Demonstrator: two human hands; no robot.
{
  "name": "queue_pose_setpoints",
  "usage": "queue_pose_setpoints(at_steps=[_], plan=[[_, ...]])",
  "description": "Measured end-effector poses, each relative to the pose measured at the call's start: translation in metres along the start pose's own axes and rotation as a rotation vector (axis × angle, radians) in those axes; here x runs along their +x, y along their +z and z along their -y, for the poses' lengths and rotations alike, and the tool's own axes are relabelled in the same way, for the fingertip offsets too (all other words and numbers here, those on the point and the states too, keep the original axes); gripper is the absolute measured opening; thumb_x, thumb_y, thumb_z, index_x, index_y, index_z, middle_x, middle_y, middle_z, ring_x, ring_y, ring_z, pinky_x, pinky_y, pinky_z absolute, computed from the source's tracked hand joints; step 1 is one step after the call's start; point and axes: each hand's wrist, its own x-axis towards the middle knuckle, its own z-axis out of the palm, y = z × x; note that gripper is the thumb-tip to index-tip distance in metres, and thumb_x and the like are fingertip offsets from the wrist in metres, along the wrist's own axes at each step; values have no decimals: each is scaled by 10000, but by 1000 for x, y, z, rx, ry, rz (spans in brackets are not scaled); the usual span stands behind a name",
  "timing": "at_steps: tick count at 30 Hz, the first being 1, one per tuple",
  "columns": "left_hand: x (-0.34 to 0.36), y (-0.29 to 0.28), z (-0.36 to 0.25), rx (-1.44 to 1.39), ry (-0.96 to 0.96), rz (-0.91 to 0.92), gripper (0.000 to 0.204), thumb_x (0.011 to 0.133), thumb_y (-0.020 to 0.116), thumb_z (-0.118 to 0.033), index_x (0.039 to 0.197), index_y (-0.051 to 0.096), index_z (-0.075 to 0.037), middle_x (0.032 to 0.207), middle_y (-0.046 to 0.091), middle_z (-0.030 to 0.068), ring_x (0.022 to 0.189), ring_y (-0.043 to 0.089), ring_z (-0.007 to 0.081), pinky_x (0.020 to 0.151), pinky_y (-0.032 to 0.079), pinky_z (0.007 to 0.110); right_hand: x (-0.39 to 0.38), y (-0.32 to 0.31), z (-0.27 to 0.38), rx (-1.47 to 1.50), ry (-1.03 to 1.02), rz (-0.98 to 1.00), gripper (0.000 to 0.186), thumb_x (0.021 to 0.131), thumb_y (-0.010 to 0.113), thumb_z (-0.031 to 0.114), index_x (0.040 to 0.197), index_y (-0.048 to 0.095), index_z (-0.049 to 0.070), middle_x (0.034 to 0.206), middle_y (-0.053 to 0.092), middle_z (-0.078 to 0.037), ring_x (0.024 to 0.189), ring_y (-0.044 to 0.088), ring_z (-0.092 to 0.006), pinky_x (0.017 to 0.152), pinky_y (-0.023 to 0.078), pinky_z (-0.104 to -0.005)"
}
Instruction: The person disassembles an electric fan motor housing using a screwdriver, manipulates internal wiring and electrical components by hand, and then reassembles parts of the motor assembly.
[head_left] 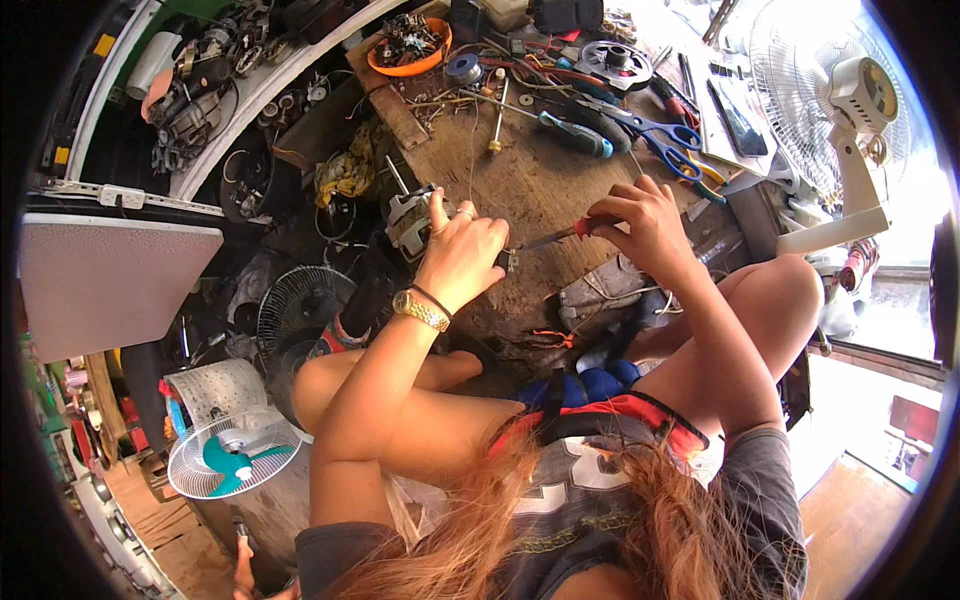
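Observation:
My left hand (462,250), with a ring and a gold watch on that arm, is closed over the near side of a fan motor (408,226). The motor's metal shaft points up and away to the left. Beside my left thumb is a small dark part with a metal piece (512,260); my hand partly hides it. My right hand (645,222) grips the red handle of a screwdriver (552,238). Its grey shaft points left, and the tip is close to the small part; whether they touch I cannot tell. Both hands are above a worn wooden board (545,195).
Farther back lie blue-handled scissors (660,140), a teal-handled screwdriver (575,133), a solder spool (464,69) and an orange bowl (412,66) of small parts. A phone (737,118) and a white fan (850,110) are at right. Orange-handled pliers (552,339) lie near my legs.

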Motion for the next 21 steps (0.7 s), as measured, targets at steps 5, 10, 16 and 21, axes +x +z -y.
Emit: queue_pose_setpoints(at_steps=[5, 10, 16, 21], plan=[[-1, 3, -1, -17, 1, -25, 281, 673, 818, -190, 869, 624, -135, 842, 661, -5, 1006, 584, 219, 1083, 189, 587, 13, -12, -6, -49, -111, 42, 159, 739, 752, 221, 879, 717, 155, 804, 622, 10, 805, 531, -222, 750, 436, -365], [-4, 6, 0, 8, 4, -62, 271, 680, 804, -207, 866, 625, -128, 830, 665, 14, 1031, 584, 244, 1081, 222, 600, 23, -16, -1, -85, -178, 58, 154, 732, 750, 224, 873, 719, 170, 790, 615, 17, 796, 538, -215, 737, 433, -355], [-2, 2, -1, -60, -17, -13, 271, 693, 808, -175, 917, 661, -134, 872, 667, -3, 1030, 578, 220, 1081, 194, 569, 24, -14, 3, -102, -180, 63, 132, 740, 752, 226, 854, 722, 164, 778, 611, 16, 775, 532, -210, 737, 439, -352], [-3, 4, -1, -54, -10, -17, 256, 689, 807, -176, 898, 664, -132, 868, 661, -3, 1035, 571, 217, 1077, 199, 573, 26, -10, 1, -114, -169, 67, 124, 743, 742, 256, 853, 727, 200, 774, 609, 37, 799, 539, -196, 727, 417, -352]])
